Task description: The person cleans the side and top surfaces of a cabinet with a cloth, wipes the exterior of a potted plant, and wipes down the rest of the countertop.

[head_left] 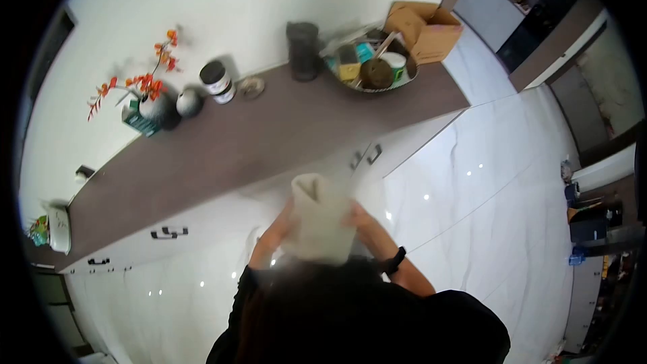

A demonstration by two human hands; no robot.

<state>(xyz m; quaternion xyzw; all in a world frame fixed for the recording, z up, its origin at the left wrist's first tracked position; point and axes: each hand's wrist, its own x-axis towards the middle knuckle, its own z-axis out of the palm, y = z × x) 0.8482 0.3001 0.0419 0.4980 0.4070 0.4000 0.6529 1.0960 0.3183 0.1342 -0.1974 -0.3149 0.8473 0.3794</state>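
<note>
A folded off-white cloth (322, 219), blurred by motion, is held up in front of my body, before the cabinet's front. My left hand (284, 221) grips its left side. On the opposite side my right hand (361, 218) has hold of it, with a dark band around that wrist. The cloth covers part of the fingers of both hands. At its upper end a fold opens into a dark crease.
Ahead runs a long brown-topped cabinet (263, 138). Along its wall side stand a vase (156, 109) with orange flowers, a dark-lidded jar (217, 82), a dark cylinder (303, 52), a loaded tray (406, 83) and a cardboard box (437, 40). Glossy white floor (465, 182) lies right.
</note>
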